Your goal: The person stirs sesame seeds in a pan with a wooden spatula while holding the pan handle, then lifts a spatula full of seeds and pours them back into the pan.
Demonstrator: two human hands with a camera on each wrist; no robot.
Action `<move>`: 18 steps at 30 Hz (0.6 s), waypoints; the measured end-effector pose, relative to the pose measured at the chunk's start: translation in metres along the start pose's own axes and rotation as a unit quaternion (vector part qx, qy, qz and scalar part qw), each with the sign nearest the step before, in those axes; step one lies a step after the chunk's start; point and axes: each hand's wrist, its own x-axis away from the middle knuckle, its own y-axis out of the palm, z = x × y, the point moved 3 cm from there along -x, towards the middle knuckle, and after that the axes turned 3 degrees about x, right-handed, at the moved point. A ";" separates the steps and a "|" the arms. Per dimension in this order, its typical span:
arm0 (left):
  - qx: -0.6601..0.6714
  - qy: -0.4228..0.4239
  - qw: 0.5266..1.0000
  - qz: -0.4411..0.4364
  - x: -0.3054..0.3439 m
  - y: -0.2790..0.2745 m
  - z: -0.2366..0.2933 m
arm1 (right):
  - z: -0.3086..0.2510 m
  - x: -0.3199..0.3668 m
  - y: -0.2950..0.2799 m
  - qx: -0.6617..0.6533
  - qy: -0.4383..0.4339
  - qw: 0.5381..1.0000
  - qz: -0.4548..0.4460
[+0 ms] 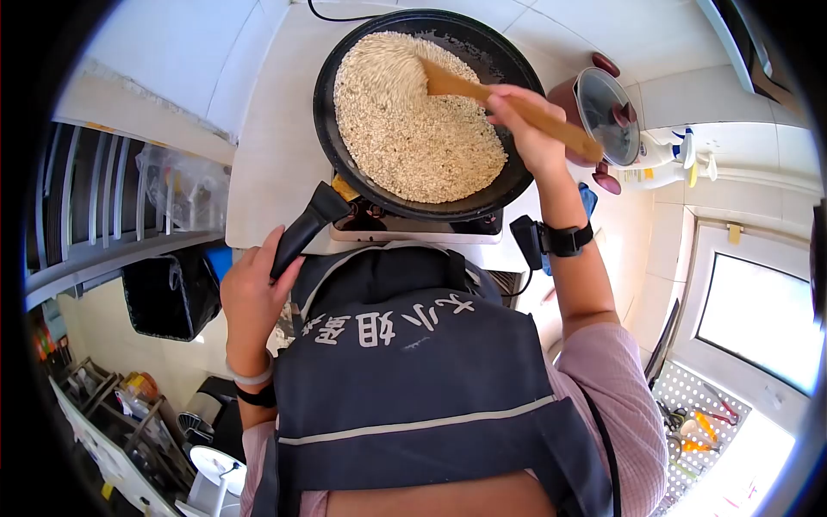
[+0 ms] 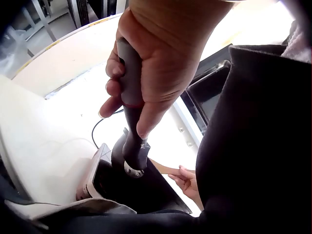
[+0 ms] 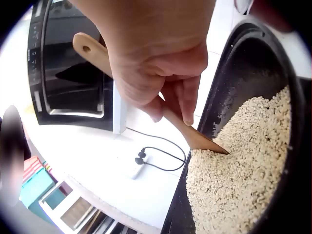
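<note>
A black frying pan (image 1: 523, 172) holds a thick layer of small pale seeds (image 1: 422, 142), heaped toward its far left side. My left hand (image 1: 256, 289) grips the pan's black handle (image 1: 306, 231); the left wrist view shows the fingers and thumb wrapped around this handle (image 2: 130, 78). Over the pan's right side, my right hand (image 1: 536, 142) holds a wooden spatula (image 1: 556, 127) by its shaft. In the right wrist view the spatula (image 3: 187, 134) slants down, its blade tip sunk in the seeds (image 3: 243, 165).
Under the pan sits a cooker (image 1: 413, 226) on a pale counter (image 1: 267, 172). To the right stand a lidded pot (image 1: 603, 103) and spray bottles (image 1: 659, 155). A black bin (image 1: 172, 293) is below left. A cable (image 3: 168, 168) lies behind the pan.
</note>
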 end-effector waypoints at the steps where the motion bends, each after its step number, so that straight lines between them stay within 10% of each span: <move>1: -0.004 -0.004 1.000 -0.002 0.001 0.001 0.000 | -0.008 0.007 0.004 0.104 -0.055 0.992 -0.051; 5: -0.006 -0.004 1.000 0.006 0.003 0.003 -0.001 | -0.034 0.039 -0.004 0.188 -0.248 0.931 -0.189; 18: -0.011 -0.013 1.000 -0.001 0.000 0.002 0.003 | -0.139 0.111 -0.047 0.234 -0.132 0.925 -0.269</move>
